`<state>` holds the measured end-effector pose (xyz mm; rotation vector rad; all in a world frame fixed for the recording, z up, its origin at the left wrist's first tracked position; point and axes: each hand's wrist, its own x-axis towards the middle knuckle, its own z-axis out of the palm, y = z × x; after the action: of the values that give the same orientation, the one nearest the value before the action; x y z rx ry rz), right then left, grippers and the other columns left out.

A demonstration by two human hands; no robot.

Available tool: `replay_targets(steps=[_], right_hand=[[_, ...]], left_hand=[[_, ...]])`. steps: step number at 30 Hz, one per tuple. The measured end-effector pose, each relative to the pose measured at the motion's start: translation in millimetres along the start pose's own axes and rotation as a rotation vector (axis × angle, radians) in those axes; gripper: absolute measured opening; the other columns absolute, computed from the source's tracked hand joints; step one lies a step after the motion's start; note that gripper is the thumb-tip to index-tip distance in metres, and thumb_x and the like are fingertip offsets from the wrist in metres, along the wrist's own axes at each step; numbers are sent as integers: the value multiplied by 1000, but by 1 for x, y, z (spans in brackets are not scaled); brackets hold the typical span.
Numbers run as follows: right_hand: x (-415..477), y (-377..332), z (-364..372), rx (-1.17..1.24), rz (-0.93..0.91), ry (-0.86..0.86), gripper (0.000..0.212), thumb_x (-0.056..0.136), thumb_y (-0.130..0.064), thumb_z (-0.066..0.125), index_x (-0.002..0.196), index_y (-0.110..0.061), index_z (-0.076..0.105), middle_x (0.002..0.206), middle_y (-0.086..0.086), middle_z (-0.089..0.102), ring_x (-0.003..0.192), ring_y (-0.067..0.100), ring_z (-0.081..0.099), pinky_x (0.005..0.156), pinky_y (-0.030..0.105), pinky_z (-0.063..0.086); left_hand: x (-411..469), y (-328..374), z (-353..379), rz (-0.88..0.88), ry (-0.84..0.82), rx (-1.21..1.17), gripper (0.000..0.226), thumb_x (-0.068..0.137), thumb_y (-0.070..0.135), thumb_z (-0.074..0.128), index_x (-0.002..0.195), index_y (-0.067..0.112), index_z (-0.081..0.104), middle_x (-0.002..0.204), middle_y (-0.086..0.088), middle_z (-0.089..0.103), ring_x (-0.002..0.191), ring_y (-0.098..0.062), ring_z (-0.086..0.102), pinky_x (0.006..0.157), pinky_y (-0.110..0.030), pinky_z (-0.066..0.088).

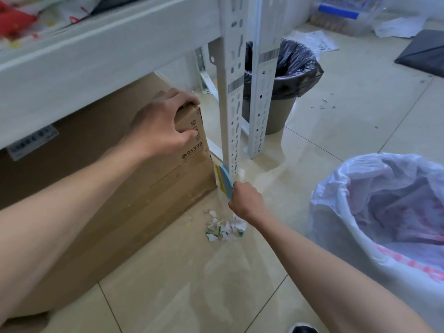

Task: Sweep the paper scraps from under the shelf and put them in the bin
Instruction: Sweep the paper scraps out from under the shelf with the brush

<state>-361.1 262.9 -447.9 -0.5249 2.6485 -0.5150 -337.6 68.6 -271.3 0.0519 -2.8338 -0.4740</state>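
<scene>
On cardboard box (134, 179), "95338" print, left hand (165, 121)

cardboard box (134, 188) under rack | clear storage tub (346, 18) far right | dark mat (425, 54)

— Where were the paper scraps (224, 227)?

— Out on the tiled floor, bunched in a small loose heap just off the front corner of the cardboard box. Torn bits, mostly white, a few with green on them, crumpled and overlapping.

— And the sweeping tool?

— A small blue brush (227, 181) with a yellow strip along its back, standing on edge in the narrow gap between the box and the white shelf (101, 56) upright.

— The bins?

— Two. A grey bin (280, 116) with a black liner stood behind the shelf uprights, well away from the heap. A second bin (374, 212), lined with a white plastic bag, mouth open, stood near the heap.
</scene>
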Motion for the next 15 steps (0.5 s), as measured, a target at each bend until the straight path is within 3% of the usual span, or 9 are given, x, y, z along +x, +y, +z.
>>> replay_targets(steps=[5, 10, 15], right_hand=[[-16, 3, -15, -141, -31, -62, 21, 85, -13, 56, 105, -7, 57, 97, 11, 60, 88, 33, 62, 65, 34, 44], [-6, -9, -34, -192, -130, 18, 17, 87, -12, 51, 101, -5, 58, 96, 14, 63, 73, 33, 57, 61, 33, 40], [9, -20, -32, -142, -158, 71, 21, 91, -5, 45, 110, 0, 54, 103, 20, 63, 88, 39, 62, 64, 35, 39]], left_hand=[[0, 3, -1, -16, -3, 1, 56, 75, 29, 79, 126, 33, 55, 129, 11, 55, 116, -15, 51, 92, -39, 48], [1, 2, 0, -20, -7, 0, 56, 75, 30, 79, 125, 33, 55, 129, 12, 54, 117, -15, 50, 93, -43, 49], [2, -1, 1, -6, 5, -9, 55, 74, 30, 79, 124, 32, 56, 127, 12, 55, 116, -14, 50, 94, -39, 49]])
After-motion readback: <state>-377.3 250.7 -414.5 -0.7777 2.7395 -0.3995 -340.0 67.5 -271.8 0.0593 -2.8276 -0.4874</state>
